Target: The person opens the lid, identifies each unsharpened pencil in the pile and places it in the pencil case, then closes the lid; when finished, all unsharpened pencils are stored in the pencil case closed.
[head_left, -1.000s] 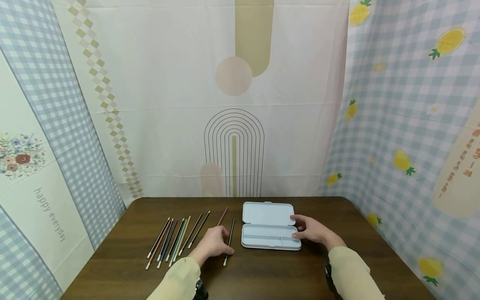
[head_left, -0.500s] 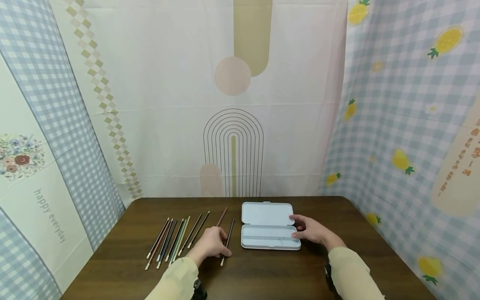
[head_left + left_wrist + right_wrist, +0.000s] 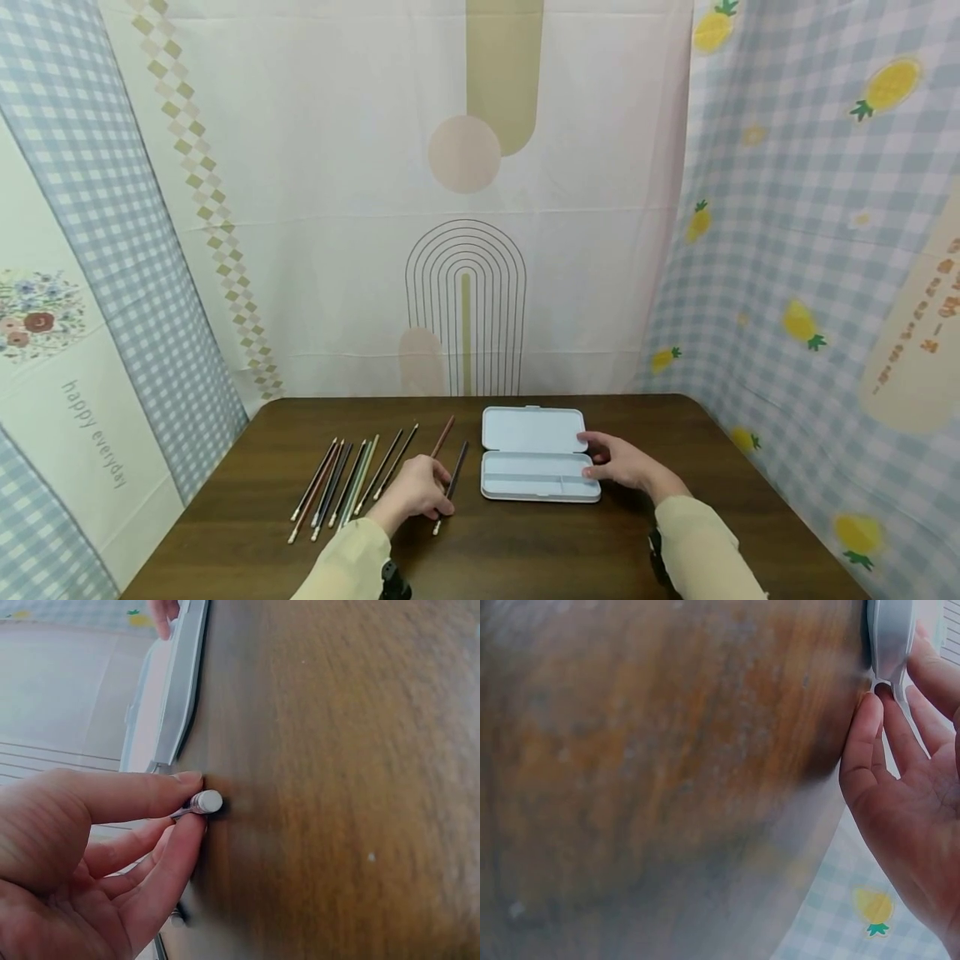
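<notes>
A dark pencil [image 3: 458, 468] is pinched near its eraser end by the thumb and fingers of the left hand [image 3: 416, 487], just left of the opened case [image 3: 528, 483] on the table [image 3: 525, 550]. The lower part of a red pencil [image 3: 444, 435] is blocked from view by that hand; farther left, other pencils [image 3: 362, 475] are spread side by side. The case's right edge is touched and partly covered by the right hand [image 3: 626, 462], its thumb and forefinger held apart. The table is backed by a patterned cloth [image 3: 315, 125].
</notes>
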Demonstrator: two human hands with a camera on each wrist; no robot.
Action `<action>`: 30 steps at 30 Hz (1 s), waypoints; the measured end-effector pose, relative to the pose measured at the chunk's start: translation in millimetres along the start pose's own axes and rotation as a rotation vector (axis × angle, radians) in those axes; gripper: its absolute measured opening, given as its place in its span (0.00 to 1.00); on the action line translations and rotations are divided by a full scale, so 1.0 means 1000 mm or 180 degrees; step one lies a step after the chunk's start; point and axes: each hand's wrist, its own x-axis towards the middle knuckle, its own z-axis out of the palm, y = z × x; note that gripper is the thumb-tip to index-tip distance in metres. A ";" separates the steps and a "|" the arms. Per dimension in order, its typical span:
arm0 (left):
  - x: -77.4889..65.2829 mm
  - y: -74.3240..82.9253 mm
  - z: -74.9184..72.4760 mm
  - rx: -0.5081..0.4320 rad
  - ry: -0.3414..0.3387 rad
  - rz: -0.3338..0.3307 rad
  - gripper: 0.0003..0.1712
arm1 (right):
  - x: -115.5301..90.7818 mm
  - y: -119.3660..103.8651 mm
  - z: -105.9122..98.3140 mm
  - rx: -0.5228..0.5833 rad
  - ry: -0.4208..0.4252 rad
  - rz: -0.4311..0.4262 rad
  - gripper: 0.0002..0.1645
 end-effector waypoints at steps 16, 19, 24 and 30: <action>0.003 -0.008 0.001 -0.0115 0.0077 0.0027 0.21 | 0.000 0.001 0.001 0.0035 0.0014 -0.0001 0.45; 0.003 -0.008 0.002 -0.0074 0.0127 0.0050 0.21 | -0.001 0.001 0.001 0.0020 -0.0002 -0.0018 0.45; 0.003 -0.007 0.001 0.0025 0.0221 0.0105 0.21 | -0.001 0.002 0.000 0.0030 -0.0034 -0.0050 0.46; 0.005 -0.004 -0.001 0.0129 0.0344 0.0273 0.21 | -0.002 0.005 -0.004 0.0054 -0.0129 -0.0124 0.47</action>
